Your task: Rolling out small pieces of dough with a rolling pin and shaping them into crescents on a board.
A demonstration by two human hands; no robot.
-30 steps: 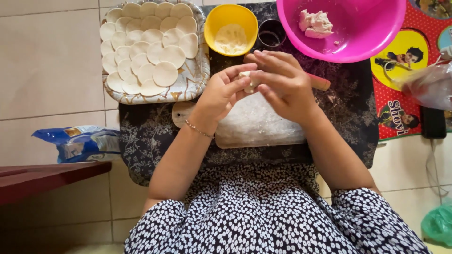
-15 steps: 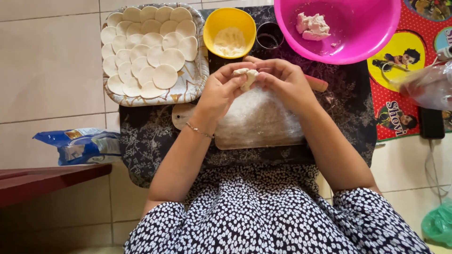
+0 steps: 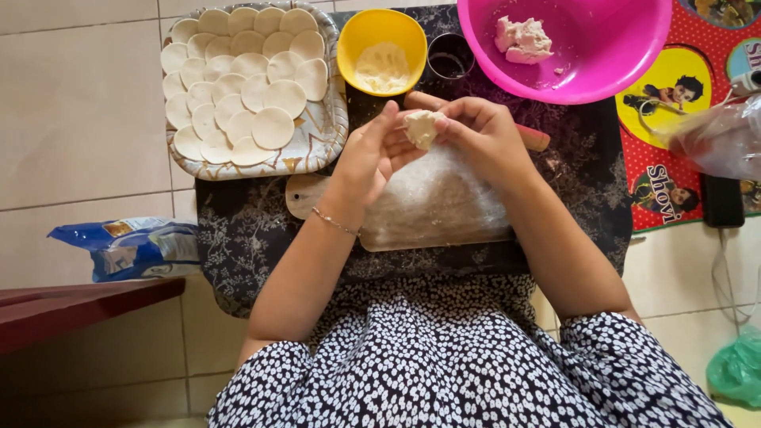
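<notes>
- Dough lump sits pinched between your left hand and right hand, both closed on it, above the floured board.
- Shaping looks underway — judging by the cut rounds on the tray, flattening on the board would follow.

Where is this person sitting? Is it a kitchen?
Probably the tiled floor of a home, used as a cooking spot. A floured wooden board lies on a dark patterned cloth, with a tray of round dough discs and a pink bowl of dough beside it.
</notes>
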